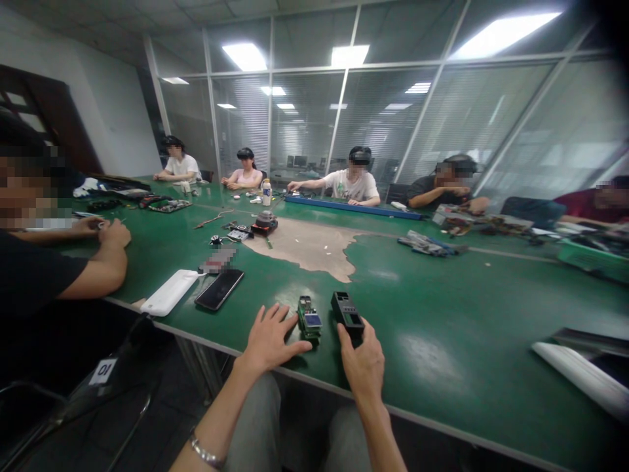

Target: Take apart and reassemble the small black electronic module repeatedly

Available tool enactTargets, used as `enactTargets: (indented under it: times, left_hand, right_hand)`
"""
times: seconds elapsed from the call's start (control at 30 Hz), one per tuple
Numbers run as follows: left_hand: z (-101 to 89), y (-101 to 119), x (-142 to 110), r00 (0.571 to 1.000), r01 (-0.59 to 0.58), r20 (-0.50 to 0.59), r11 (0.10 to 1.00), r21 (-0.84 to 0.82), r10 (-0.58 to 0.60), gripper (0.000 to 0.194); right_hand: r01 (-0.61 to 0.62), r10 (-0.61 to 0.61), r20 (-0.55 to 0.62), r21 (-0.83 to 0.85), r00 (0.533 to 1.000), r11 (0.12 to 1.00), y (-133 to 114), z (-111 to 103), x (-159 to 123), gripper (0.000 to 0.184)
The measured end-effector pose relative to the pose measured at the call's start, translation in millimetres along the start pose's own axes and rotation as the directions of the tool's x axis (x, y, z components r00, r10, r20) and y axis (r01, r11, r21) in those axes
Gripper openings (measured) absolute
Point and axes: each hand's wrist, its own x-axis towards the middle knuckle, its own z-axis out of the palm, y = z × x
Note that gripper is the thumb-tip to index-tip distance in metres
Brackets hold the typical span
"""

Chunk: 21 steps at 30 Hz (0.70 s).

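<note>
On the green tabletop, close to its front edge, stands a green circuit board stack with a small bluish screen on its upper face. Just left of it my left hand lies flat with fingers spread, its thumb reaching toward the lower end of the boards. Whether that thumb touches them I cannot tell. My right hand grips the near end of a black plastic casing that has rectangular cutouts. This casing is to the right of the boards, apart from them, and its lower part is hidden by my fingers.
Left of my hands lie a dark phone and a white power bank. Ahead are a torn brown sheet, a black-orange device and several pliers. A white-edged object sits at right. Several people sit around the table.
</note>
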Motion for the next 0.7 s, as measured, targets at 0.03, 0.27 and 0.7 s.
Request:
enactTargets:
  times: [0.03,0.27,0.7]
  left_hand:
    - [-0.5,2,1,1.0,0.014,0.003,1.0,-0.008,-0.014,0.081]
    - [4.4,14,1,0.993,0.038,-0.11,0.999,0.001,-0.037,0.088]
    - [10.1,14,-2,0.994,0.03,-0.109,0.999,0.042,-0.025,0.066]
  right_hand:
    - [0.008,-0.008,-0.004,0.0,1.0,1.0,2,1,0,0.061]
    - [0.033,-0.033,0.006,-0.021,0.999,0.999,10,0,-2,0.06]
    - [0.011,0.002,0.053,-0.233,0.999,0.972,9,5,-8,0.09]
